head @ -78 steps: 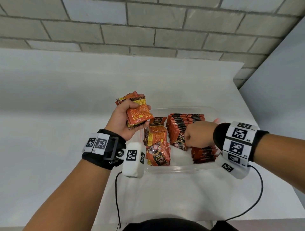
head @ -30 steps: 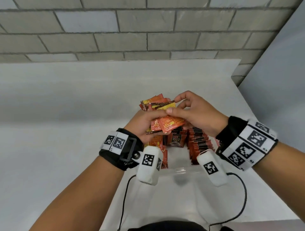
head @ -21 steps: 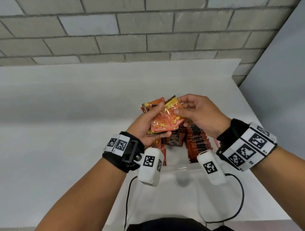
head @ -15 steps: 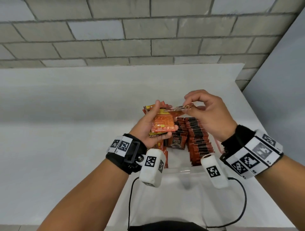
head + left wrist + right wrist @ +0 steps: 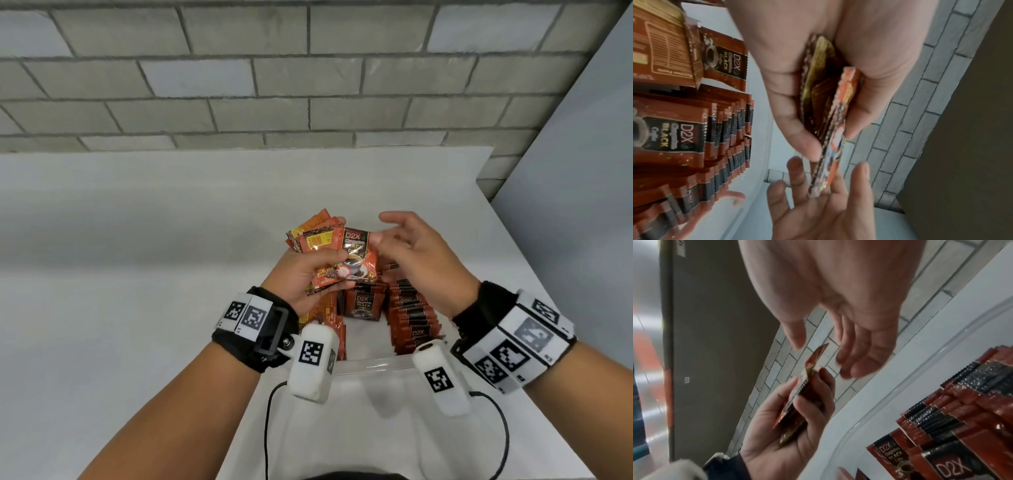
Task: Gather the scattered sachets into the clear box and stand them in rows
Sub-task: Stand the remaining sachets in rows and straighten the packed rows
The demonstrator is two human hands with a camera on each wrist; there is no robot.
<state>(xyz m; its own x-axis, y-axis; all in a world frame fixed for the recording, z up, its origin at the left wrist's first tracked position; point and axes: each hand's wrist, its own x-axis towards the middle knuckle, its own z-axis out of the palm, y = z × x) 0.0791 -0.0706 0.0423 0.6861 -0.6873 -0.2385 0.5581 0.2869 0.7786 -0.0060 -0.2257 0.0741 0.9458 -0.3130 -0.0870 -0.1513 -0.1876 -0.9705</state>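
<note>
Orange-red foil sachets (image 5: 329, 253) sit fanned in the left hand (image 5: 301, 274), gripped above the clear plastic box (image 5: 373, 363) on the white bench (image 5: 137, 274); more sachets stand in rows inside. Right hand (image 5: 421, 260) hovers beside them, fingers loose, holding nothing.

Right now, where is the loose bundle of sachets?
In the head view the bundle of sachets is gripped in the left hand, held above the clear box, just left of the open right hand.
</note>
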